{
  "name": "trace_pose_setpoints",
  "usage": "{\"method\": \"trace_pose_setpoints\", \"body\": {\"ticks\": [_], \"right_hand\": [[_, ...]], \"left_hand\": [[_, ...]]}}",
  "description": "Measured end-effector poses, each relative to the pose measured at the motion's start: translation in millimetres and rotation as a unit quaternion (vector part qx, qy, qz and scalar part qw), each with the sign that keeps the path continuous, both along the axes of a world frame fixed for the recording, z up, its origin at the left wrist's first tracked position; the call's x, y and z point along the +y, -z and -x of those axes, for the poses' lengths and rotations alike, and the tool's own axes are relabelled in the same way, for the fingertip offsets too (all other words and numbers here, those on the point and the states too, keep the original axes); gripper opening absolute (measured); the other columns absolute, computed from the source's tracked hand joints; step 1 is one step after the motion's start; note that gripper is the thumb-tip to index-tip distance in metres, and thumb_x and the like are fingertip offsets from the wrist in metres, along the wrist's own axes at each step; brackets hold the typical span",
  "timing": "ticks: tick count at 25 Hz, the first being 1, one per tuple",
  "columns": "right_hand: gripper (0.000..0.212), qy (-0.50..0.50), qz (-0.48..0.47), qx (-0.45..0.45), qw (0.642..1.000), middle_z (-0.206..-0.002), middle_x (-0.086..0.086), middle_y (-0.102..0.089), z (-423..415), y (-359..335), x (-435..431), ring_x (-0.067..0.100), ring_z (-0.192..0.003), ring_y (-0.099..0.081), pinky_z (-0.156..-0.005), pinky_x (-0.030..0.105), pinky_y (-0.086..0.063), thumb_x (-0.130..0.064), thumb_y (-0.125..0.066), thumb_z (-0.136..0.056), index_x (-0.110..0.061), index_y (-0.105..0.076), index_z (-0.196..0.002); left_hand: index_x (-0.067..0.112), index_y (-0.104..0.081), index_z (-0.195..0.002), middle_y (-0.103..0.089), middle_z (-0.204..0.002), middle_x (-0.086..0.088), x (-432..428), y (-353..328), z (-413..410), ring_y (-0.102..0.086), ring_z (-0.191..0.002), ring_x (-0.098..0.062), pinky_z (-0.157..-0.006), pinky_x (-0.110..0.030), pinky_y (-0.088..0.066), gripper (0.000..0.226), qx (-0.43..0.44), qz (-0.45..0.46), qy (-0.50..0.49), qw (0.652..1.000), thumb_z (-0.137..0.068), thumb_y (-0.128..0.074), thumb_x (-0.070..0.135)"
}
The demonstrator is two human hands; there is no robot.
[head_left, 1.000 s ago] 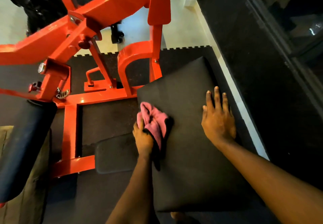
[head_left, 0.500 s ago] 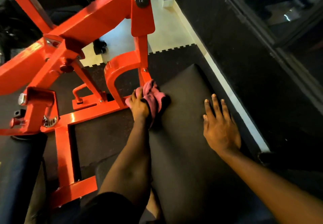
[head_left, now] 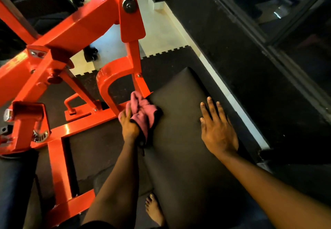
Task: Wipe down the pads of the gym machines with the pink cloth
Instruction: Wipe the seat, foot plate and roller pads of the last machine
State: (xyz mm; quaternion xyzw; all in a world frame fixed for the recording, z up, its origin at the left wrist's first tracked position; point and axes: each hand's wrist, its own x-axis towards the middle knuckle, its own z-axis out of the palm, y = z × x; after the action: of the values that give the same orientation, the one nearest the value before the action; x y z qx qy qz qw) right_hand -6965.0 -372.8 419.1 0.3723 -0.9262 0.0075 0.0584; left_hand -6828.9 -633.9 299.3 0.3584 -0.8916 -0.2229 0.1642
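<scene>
Our left hand (head_left: 129, 125) has its grip pinching the pink cloth (head_left: 141, 111), bunched into a soft, crumpled wad at the left edge of the black pad (head_left: 180, 139), in the middle of the frame. Our right hand (head_left: 217, 130) lies flat on the pad, fingers spread and holding nothing.

The main risk, as we judge it, comes from how the cloth is gathered: only a small part of the wad meets the pad, so a pass could skip strips of it. A loose tail hangs down from the wad below the hand, and right beside it stands the orange machine frame (head_left: 77, 32), whose upright post and bolted plate could catch that tail or knock our knuckles if we swing too far left. Our bare foot (head_left: 155, 209) at the bottom of the frame is close to the pad's lower end and to the frame's floor bars, which looks like a stubbing hazard.

The pad seems to be smooth, matt vinyl, a broad rectangle with rounded corners, probably cushioned. The frame is glossy painted square steel tubing. The floor is speckled rubber matting (head_left: 161, 62) with toothed interlocking edges, then pale tile at the top.
</scene>
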Motion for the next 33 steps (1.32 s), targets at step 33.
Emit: {"method": "trace_pose_setpoints", "body": {"ticks": [33], "right_hand": [[0.021, 0.148, 0.479, -0.536, 0.679, -0.094, 0.009, -0.068, -40, -58, 276, 0.010, -0.079, -0.066, -0.072, 0.019, -0.050, -0.007, -0.049, -0.104, 0.006, -0.065, -0.106]], "left_hand": [[0.026, -0.035, -0.153, -0.030, -0.160, -0.009, 432, -166, -5, -0.030, -0.145, -0.033, -0.104, -0.058, -0.043, 0.063, 0.018, 0.030, 0.174, 0.984, -0.092, -0.044, 0.038]]}}
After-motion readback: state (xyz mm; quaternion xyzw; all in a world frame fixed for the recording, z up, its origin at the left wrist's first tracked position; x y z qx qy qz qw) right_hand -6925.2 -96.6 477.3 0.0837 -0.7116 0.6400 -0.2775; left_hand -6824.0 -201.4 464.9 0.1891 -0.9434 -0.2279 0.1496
